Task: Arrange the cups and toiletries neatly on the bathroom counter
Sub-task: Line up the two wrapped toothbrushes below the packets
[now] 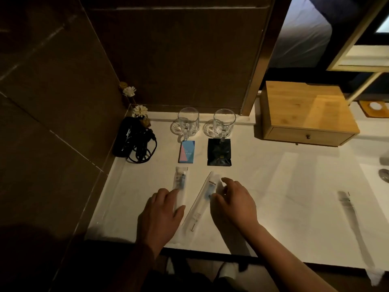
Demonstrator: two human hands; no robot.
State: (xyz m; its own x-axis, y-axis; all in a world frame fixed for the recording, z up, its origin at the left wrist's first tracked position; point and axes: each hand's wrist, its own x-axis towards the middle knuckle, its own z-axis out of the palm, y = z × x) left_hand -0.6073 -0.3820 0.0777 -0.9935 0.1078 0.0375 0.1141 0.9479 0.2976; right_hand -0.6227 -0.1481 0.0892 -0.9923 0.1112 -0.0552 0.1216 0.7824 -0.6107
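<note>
Flat left grip (162, 213), fingers straight; arched right grip (233, 203), fingers curved.

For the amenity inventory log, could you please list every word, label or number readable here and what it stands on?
Nothing can be read for certain.
Blue and pink box: white lettering, too blurred to read.
Black sachet: small gold mark, too small to read.
Left toothbrush packet: dark print, blurred.
Right toothbrush packet: dark print, blurred.
Hair dryer: white label, too small to read.

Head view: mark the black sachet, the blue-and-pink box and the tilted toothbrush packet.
black sachet (219, 152), head view, middle of its face.
blue-and-pink box (187, 151), head view, middle of its top.
tilted toothbrush packet (196, 213), head view, wrapper over the handle.
</note>
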